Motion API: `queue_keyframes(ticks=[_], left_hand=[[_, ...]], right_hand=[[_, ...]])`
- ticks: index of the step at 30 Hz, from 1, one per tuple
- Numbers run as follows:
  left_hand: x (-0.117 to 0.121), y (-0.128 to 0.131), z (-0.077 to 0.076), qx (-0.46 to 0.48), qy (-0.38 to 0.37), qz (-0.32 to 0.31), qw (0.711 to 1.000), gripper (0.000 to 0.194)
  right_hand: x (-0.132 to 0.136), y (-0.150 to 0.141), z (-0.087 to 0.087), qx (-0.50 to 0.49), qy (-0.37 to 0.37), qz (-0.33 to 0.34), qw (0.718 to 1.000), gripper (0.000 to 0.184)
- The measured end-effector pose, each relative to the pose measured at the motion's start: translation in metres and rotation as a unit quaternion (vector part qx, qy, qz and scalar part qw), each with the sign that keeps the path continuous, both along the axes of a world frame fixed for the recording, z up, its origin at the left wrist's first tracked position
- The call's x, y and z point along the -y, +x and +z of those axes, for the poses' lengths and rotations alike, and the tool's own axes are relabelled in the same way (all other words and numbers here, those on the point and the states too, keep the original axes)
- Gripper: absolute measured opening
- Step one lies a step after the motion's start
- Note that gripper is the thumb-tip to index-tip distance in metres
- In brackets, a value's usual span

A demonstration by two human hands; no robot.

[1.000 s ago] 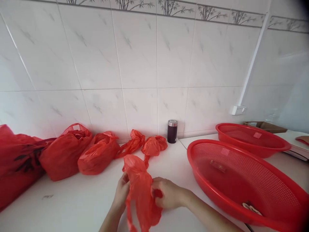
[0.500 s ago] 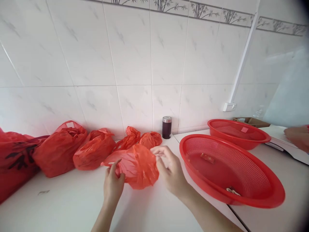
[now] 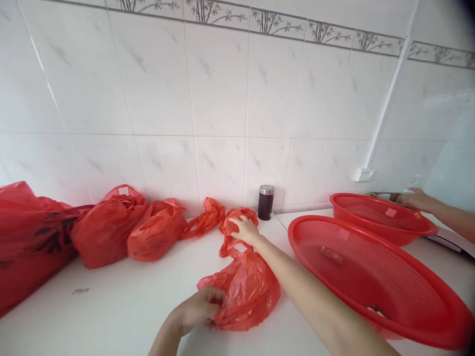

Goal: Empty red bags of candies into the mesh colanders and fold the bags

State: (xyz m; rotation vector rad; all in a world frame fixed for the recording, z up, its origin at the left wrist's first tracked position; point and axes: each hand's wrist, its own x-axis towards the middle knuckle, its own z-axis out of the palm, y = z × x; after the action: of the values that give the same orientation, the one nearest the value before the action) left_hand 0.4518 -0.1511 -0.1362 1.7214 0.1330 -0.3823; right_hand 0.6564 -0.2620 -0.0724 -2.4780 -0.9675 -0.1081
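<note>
My left hand [image 3: 202, 307] pinches the edge of a thin red plastic bag [image 3: 250, 291], which rests crumpled and puffed out on the white table. Farther back, my right hand [image 3: 243, 230] reaches over a smaller red plastic bag [image 3: 237, 217] near the wall, its fingers bent against the crumpled film. Part of that bag is hidden under the hand. Left of it lies another crumpled red bag [image 3: 208, 217]. Beyond stand a filled red bag [image 3: 158, 232] and a larger filled red bag [image 3: 107, 227].
A big red bag with black print [image 3: 33, 242] lies far left. A dark flask [image 3: 265, 202] stands by the wall. Two red baskets, the near basket [image 3: 371, 247] holding small packets and the far basket [image 3: 382, 217], sit right. Another person's hand [image 3: 413, 199] reaches behind them.
My right hand has left the held bag and moved back to the small bag by the wall. The held bag has come down nearer me. The other person's hand has moved behind the far basket.
</note>
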Motion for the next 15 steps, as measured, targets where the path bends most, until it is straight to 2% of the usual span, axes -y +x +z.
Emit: queue_keyframes(ticks=[3,6,9,12,15], left_hand=[[-0.008,0.006,-0.010,-0.006,-0.066,0.005,0.998,0.019],[-0.017,0.011,-0.017,-0.018,-0.116,0.009,0.993,0.025],[-0.022,0.013,-0.020,-0.028,-0.154,0.007,0.988,0.028],[-0.024,0.012,-0.018,-0.030,-0.181,0.001,0.983,0.031],[-0.024,0.012,-0.017,-0.028,-0.189,-0.011,0.982,0.030]], right_hand=[[-0.009,0.006,-0.014,-0.011,-0.033,0.025,0.999,0.033],[-0.018,0.012,-0.006,-0.003,-0.015,0.036,0.999,0.029],[-0.024,0.025,0.030,0.036,0.052,0.022,0.998,0.026],[-0.024,0.040,0.073,0.081,0.106,-0.016,0.991,0.036],[-0.017,0.049,0.099,0.104,0.110,-0.054,0.987,0.030]])
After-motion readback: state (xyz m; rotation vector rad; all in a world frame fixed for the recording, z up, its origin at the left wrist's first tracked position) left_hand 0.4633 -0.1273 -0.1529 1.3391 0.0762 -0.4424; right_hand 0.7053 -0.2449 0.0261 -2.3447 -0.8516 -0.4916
